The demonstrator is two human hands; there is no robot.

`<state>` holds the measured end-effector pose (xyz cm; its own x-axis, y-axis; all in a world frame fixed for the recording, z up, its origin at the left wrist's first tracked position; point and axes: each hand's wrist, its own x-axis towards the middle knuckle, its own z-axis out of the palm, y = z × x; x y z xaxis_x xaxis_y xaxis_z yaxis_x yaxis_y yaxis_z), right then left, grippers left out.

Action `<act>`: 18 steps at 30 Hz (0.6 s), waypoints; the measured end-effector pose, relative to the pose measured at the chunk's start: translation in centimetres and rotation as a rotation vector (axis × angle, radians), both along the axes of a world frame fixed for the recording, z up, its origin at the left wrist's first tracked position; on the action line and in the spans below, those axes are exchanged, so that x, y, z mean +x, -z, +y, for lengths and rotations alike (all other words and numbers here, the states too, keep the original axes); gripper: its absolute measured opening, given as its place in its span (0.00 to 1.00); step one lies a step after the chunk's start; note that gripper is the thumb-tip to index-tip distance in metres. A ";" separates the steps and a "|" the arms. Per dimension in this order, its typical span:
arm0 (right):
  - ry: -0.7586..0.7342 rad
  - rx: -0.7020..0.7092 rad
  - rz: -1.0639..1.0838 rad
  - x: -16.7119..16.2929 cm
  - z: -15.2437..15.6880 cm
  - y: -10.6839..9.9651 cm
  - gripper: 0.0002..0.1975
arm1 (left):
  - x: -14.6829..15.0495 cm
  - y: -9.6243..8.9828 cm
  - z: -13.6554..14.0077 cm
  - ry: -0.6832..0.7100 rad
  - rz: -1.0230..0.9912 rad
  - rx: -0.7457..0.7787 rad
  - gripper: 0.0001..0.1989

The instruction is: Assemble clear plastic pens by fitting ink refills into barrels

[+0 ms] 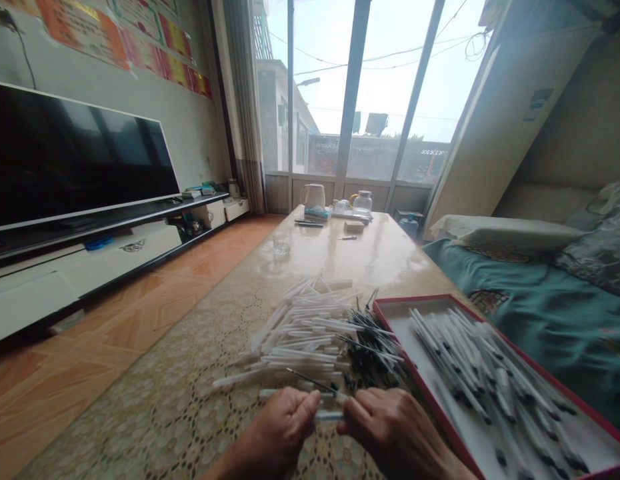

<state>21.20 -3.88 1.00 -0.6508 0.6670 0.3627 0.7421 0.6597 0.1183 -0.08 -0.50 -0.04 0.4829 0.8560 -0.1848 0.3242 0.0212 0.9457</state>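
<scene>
Translucent pen barrel point(330, 416), left of the red-rimmed box point(397, 317), is pinched by tightly curled fingers of left hand point(285, 423) and right hand point(385, 420), apparently for steadiness.

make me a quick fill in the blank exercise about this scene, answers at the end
1. The box that holds the pens has a ____ rim.
2. From the camera's view, the white tubes lie mostly to the ____ of the black pieces.
3. The left hand is farther from the box than the ____ hand.
4. A clear glass stands on the ____.

Missing words: red; left; right; table
</scene>
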 end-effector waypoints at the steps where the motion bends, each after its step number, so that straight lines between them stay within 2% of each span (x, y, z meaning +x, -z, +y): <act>1: 0.011 0.031 0.015 0.8 0.1 -0.2 0.11 | -0.4 -0.1 0.3 -0.040 -0.033 -0.046 0.28; 2: 0.029 0.063 0.046 1.7 0.3 -0.4 0.13 | -0.8 -0.3 0.7 -0.081 -0.052 -0.079 0.28; 3: 0.088 0.112 0.104 2.5 0.5 -0.5 0.15 | -1.2 -0.5 1.1 -0.205 -0.156 -0.173 0.28; 4: 0.146 0.123 0.166 3.2 0.7 -0.5 0.15 | -1.6 -0.7 1.4 -0.266 -0.190 -0.162 0.28; 6: 0.209 0.124 0.292 3.9 1.1 -0.2 0.16 | -1.8 -1.1 2.0 -0.314 -0.211 -0.128 0.28; 10: 0.210 0.024 0.310 2.8 1.4 0.7 0.16 | -1.0 -1.5 1.9 -0.400 -0.264 0.057 0.20; 14: 0.218 -0.051 0.335 1.7 1.1 0.9 0.16 | -0.5 -1.0 1.4 -0.444 -0.328 0.170 0.25; 16: 0.208 -0.105 0.362 1.3 0.8 0.8 0.14 | -0.4 -0.5 1.2 -0.442 -0.329 0.165 0.23; 18: 0.214 -0.180 0.405 0.7 0.6 0.7 0.12 | -0.2 0.1 1.0 -0.374 -0.370 0.095 0.18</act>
